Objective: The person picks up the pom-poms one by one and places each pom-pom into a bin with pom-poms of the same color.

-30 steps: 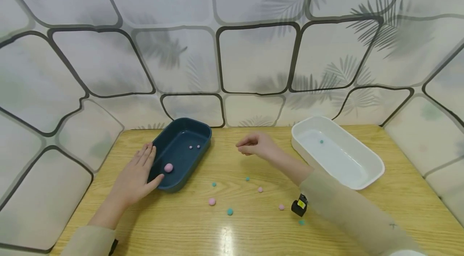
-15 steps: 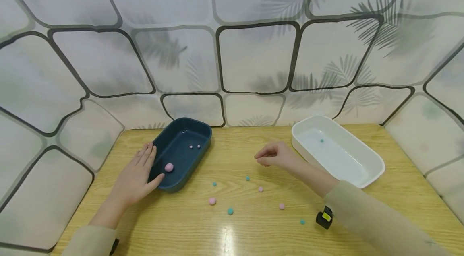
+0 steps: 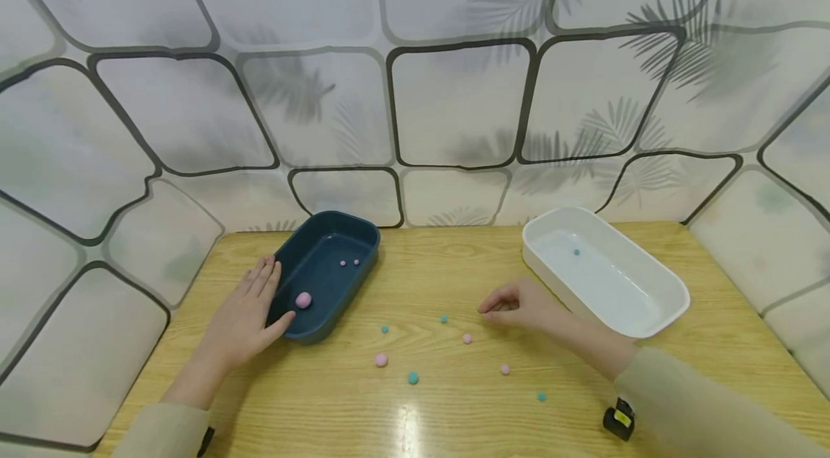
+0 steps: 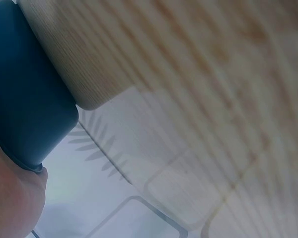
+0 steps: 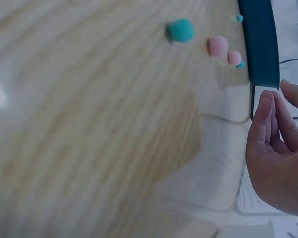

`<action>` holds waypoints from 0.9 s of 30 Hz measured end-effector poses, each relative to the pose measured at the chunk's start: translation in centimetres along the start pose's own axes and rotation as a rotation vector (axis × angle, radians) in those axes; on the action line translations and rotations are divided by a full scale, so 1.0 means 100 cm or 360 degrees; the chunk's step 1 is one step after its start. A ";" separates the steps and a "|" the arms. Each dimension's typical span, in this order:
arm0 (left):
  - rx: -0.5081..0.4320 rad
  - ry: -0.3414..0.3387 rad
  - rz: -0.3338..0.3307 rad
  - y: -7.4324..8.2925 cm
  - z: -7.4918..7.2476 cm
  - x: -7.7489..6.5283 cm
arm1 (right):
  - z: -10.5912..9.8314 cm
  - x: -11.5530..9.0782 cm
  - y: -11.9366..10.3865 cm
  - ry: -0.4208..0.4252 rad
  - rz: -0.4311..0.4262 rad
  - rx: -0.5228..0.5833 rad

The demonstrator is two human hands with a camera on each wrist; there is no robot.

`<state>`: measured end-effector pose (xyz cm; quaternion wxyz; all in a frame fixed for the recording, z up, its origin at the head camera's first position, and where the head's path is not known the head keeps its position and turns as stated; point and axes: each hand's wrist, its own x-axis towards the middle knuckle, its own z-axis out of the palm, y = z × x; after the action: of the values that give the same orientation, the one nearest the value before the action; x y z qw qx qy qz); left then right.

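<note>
My left hand [image 3: 241, 321] lies with straight fingers along the near-left rim of a dark blue dish [image 3: 355, 299]. Inside that dish are a larger pink ball [image 3: 303, 300] and two tiny pink ones. Over the table, between the loose balls and the white dish [image 3: 622, 274], hovers my right hand [image 3: 528, 305]. Its fingers are bent loosely, and in the right wrist view the thumb stands apart from the fingertips with nothing seen between them. Closest to it are a small pink ball [image 3: 467, 338] and a small teal ball [image 3: 444, 319]. One teal ball [image 3: 576, 252] sits in the white dish.
More balls lie scattered on the wooden table [image 3: 311, 407]: a pink ball [image 3: 381, 359], a teal ball [image 3: 413, 377], another pink ball [image 3: 505, 369] and a teal ball [image 3: 541, 397] toward the front. Patterned cloth walls [image 3: 460, 105] enclose the back and sides.
My right hand has moved right and toward the front, lower over the table, away from the blue dish. The left hand, both dishes and the balls stay where they were.
</note>
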<state>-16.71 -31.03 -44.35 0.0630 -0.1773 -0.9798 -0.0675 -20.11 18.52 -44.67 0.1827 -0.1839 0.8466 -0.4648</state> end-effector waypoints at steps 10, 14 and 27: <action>0.0032 0.0056 0.0033 -0.001 0.001 0.001 | 0.003 -0.024 0.014 -0.0049 0.0000 0.0030; 0.0036 0.0025 0.0018 0.000 0.000 0.001 | 0.003 -0.028 0.026 -0.0094 -0.0038 0.0048; 0.0025 0.0021 0.0006 -0.001 0.000 0.000 | -0.001 -0.038 0.036 -0.0308 -0.0275 0.0117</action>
<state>-16.75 -31.11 -44.40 0.0709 -0.1782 -0.9795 -0.0610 -17.37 22.26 -47.18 0.2295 -0.2934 0.7884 -0.4895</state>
